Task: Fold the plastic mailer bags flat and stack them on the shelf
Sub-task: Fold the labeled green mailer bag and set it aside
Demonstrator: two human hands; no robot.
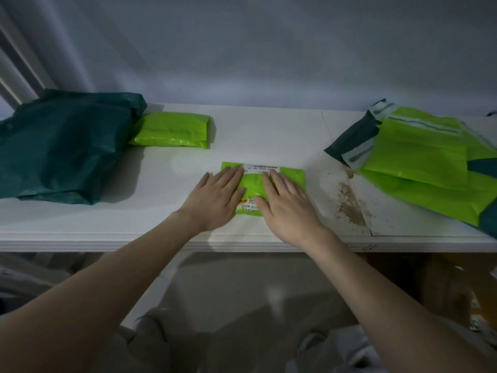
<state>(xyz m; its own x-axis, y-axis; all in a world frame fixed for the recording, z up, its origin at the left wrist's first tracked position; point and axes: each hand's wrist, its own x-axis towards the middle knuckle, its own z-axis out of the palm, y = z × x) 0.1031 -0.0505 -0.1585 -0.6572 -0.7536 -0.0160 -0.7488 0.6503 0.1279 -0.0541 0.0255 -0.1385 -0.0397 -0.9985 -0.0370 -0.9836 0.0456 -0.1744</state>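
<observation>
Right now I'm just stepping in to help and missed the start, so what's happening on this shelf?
A person is folding plastic mailer bags on the white shelf. Both the left hand and the right hand lie flat, fingers straight, pressing down a small folded lime-green mailer with labels near the front edge. One folded green mailer already sits further back to the left, beside a bulky dark teal bag. A loose pile of unfolded green and teal mailers lies at the right.
</observation>
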